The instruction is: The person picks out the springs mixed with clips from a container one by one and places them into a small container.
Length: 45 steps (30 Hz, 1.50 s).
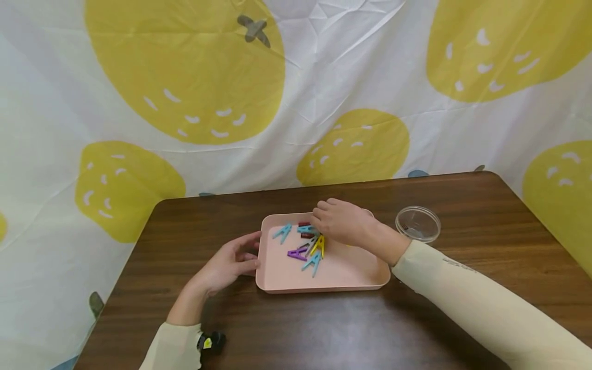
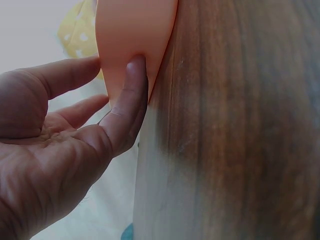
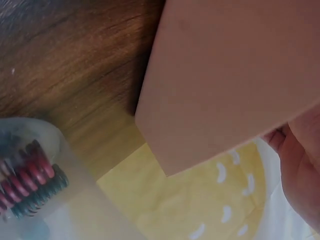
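A pink tray (image 1: 351, 270) holds several clothespins: blue ones (image 1: 312, 262), a purple one (image 1: 298, 254), a yellow one (image 1: 319, 245) and a pale one among them. Dark red ribbed pieces (image 1: 307, 235) lie beside them. My left hand (image 1: 231, 262) is at the tray's left end. Its fingertips and thumb (image 2: 131, 87) touch the outer wall, the fingers loosely bent. Over the tray's far side reaches my right hand (image 1: 342, 221), fingers bent down at the pile. Its fingertips are hidden, so I cannot tell whether they pinch anything. The right wrist view shows only part of this hand (image 3: 305, 170).
Right of the tray, a round clear dish (image 1: 418, 223) stands on the brown wooden table (image 1: 222, 216). Red coils (image 3: 27, 182) and dark green coils (image 3: 45, 192) show inside it in the right wrist view. Behind the table hangs a fruit-patterned cloth (image 1: 314, 92).
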Motion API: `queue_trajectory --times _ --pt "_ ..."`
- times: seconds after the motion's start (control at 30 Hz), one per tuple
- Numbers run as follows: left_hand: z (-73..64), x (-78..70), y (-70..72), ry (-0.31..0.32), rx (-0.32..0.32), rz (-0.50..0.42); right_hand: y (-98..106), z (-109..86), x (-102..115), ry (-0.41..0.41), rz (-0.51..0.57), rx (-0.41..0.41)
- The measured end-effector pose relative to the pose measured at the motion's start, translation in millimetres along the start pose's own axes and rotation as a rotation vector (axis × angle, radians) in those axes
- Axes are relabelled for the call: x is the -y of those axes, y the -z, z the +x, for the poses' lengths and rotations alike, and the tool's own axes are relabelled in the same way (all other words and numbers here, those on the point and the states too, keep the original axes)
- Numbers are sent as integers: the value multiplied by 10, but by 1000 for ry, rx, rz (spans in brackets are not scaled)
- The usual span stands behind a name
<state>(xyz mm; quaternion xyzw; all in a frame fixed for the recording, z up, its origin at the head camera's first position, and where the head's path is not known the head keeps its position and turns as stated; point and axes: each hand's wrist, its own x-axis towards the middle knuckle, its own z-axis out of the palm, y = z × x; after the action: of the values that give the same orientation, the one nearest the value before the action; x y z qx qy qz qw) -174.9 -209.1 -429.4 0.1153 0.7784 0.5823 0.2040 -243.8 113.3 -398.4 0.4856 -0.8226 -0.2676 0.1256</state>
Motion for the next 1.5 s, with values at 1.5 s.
queue_trajectory --times 1.5 --pt "-21 0 9 10 0 5 103 -142 -26 -72 -5 -137"
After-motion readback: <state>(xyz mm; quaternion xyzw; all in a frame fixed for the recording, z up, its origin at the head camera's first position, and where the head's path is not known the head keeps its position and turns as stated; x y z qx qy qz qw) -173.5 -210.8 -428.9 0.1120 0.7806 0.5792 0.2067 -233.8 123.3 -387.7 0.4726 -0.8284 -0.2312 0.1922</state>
